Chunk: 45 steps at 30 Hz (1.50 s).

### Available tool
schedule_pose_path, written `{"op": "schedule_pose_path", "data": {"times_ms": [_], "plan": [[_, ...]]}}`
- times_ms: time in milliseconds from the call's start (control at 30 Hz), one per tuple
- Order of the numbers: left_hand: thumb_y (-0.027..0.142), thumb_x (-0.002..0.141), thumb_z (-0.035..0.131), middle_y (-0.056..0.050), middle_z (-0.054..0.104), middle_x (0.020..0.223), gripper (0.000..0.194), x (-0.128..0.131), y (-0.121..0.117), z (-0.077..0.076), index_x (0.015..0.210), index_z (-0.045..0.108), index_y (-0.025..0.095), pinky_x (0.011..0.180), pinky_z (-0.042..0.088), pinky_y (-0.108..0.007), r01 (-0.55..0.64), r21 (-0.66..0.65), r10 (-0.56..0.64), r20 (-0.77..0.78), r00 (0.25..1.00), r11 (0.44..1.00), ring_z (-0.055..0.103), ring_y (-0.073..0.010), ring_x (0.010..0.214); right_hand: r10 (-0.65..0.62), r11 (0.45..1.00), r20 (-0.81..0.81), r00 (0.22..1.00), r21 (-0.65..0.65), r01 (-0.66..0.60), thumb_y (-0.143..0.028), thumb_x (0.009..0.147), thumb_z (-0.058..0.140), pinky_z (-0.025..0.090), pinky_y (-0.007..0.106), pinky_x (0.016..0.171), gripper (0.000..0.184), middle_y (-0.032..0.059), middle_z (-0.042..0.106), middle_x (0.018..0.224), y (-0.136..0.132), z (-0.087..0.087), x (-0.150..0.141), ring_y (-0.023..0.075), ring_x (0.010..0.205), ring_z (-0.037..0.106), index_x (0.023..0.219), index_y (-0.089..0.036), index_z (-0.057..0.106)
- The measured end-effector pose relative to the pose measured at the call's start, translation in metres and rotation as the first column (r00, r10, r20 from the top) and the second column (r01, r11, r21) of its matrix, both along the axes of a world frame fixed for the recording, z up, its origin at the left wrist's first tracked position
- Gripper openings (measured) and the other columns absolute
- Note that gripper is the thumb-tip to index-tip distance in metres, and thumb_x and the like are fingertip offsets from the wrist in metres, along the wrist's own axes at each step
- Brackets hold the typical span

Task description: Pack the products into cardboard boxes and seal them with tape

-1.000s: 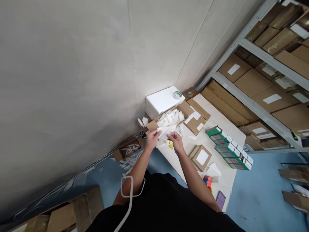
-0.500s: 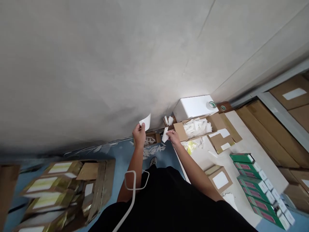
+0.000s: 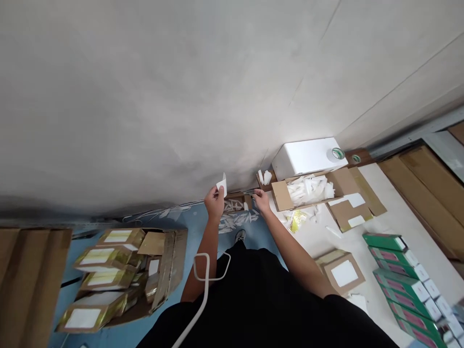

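Observation:
My left hand (image 3: 214,203) is closed on a white sticker label (image 3: 222,184), pinched between thumb and fingers and curling at its top edge. My right hand (image 3: 261,200) is held out by the table's left edge, thumb and forefinger slightly apart, and nothing shows in it. Below and between the hands, a small white paper piece (image 3: 245,206) appears over an open carton (image 3: 237,197) on the floor. White paper strips (image 3: 232,222) lie scattered in front of that carton.
On the white table (image 3: 348,241) are an open box (image 3: 282,195) of white scraps, a closed carton (image 3: 340,270) and green boxes (image 3: 402,285). A white box (image 3: 311,157) with a tape roll (image 3: 338,153) stands by the wall. Taped cartons (image 3: 105,278) fill a large box at left.
My view has turned left, away from the table. Both hands have moved apart from the shared paper. The left keeps the label; the right has let go of its small white piece.

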<state>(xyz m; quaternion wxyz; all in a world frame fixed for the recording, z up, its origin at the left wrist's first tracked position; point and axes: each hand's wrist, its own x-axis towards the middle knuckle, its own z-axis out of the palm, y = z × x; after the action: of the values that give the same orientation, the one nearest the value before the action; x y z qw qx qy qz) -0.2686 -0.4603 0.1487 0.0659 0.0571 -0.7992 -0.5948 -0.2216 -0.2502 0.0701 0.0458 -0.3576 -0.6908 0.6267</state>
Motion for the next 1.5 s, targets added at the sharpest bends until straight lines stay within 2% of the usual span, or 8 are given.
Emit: {"op": "schedule_pose_path", "data": {"times_ms": [233, 400, 600, 833, 967, 1067, 1333, 1500], "plan": [[0.044, 0.101, 0.055, -0.006, 0.074, 0.088, 0.034, 0.016, 0.092, 0.018, 0.091, 0.075, 0.018, 0.079, 0.053, -0.028, 0.405, -0.16, -0.434, -0.271, 0.859, 0.9, 0.068, -0.0183, 0.083, -0.123, 0.981, -0.231, 0.965, -0.176, 0.083, -0.053, 0.077, 0.075, 0.054, 0.03, 0.077, 0.035, 0.0037, 0.076, 0.088, 0.04, 0.084, 0.065, 0.0195, 0.086, 0.071, 0.087, -0.02, 0.069], [0.036, 0.1, 0.061, -0.008, 0.076, 0.099, 0.021, 0.054, 0.164, 0.03, 0.1, 0.077, 0.022, 0.092, 0.056, -0.036, 0.664, -0.268, -0.703, -0.437, 0.561, 0.698, 0.07, -0.021, 0.097, -0.298, 0.939, -0.287, 0.91, -0.261, 0.224, -0.063, 0.081, 0.073, 0.056, 0.03, 0.075, 0.043, 0.0022, 0.074, 0.078, 0.066, 0.127, 0.118, 0.0176, 0.077, 0.069, 0.081, -0.02, 0.072], [0.036, 0.093, 0.071, -0.011, 0.071, 0.126, 0.025, 0.127, 0.247, 0.03, 0.116, 0.075, 0.026, 0.103, 0.055, -0.043, 0.785, -0.429, -0.869, -0.418, 0.265, 0.446, 0.066, -0.0275, 0.118, -0.649, 0.758, -0.311, 0.694, -0.335, 0.559, -0.06, 0.08, 0.077, 0.057, 0.032, 0.076, 0.043, 0.0046, 0.077, 0.091, 0.103, 0.141, 0.199, 0.0208, 0.086, 0.07, 0.093, -0.019, 0.076], [0.038, 0.083, 0.081, -0.012, 0.058, 0.148, 0.062, 0.234, 0.318, 0.027, 0.141, 0.058, 0.029, 0.108, 0.052, -0.048, 0.946, -0.321, -0.971, -0.238, -0.037, 0.043, 0.058, -0.0319, 0.132, -0.872, 0.479, -0.257, 0.416, -0.28, 0.832, -0.051, 0.076, 0.076, 0.055, 0.035, 0.08, 0.036, 0.0057, 0.078, 0.102, 0.161, 0.124, 0.315, 0.0232, 0.096, 0.069, 0.098, -0.021, 0.076], [0.042, 0.089, 0.071, -0.007, 0.07, 0.11, 0.026, 0.274, 0.343, 0.01, 0.105, 0.062, 0.023, 0.081, 0.058, -0.033, 0.986, 0.048, -0.987, -0.023, 0.159, 0.158, 0.07, -0.0203, 0.095, -0.808, 0.589, -0.197, 0.555, -0.286, 0.756, -0.053, 0.075, 0.075, 0.053, 0.035, 0.079, 0.036, 0.0045, 0.077, 0.092, 0.178, 0.102, 0.366, 0.023, 0.089, 0.068, 0.091, -0.021, 0.076], [0.042, 0.085, 0.073, 0.003, 0.06, 0.076, 0.027, 0.289, 0.357, -0.004, 0.08, 0.054, 0.023, 0.071, 0.052, -0.027, 0.973, 0.096, -0.976, 0.087, 0.201, 0.209, 0.061, -0.0139, 0.07, -0.798, 0.6, -0.144, 0.585, -0.279, 0.75, -0.054, 0.074, 0.075, 0.052, 0.034, 0.077, 0.035, 0.002, 0.072, 0.083, 0.182, 0.082, 0.387, 0.021, 0.084, 0.065, 0.083, -0.021, 0.074], [0.041, 0.078, 0.073, 0.006, 0.052, 0.066, 0.03, 0.336, 0.385, -0.044, 0.071, 0.05, 0.023, 0.066, 0.044, -0.026, 0.987, 0.014, -0.957, 0.249, 0.151, 0.16, 0.051, -0.0131, 0.063, -0.908, 0.415, -0.033, 0.417, -0.19, 0.89, -0.046, 0.063, 0.081, 0.051, 0.035, 0.08, 0.063, -0.0089, 0.06, 0.062, 0.205, 0.02, 0.445, 0.0179, 0.07, 0.061, 0.117, -0.015, 0.067], [0.044, 0.08, 0.071, 0.004, 0.056, 0.068, 0.033, 0.38, 0.41, -0.071, 0.068, 0.048, 0.023, 0.067, 0.043, -0.026, 0.994, -0.091, -0.945, 0.313, 0.093, 0.067, 0.054, -0.0141, 0.066, -0.925, 0.379, 0.013, 0.379, 0.039, 0.925, -0.038, 0.069, 0.072, 0.047, 0.032, 0.075, 0.034, -0.0089, 0.056, 0.064, 0.211, -0.008, 0.486, 0.0182, 0.067, 0.057, 0.095, -0.023, 0.057]]}}
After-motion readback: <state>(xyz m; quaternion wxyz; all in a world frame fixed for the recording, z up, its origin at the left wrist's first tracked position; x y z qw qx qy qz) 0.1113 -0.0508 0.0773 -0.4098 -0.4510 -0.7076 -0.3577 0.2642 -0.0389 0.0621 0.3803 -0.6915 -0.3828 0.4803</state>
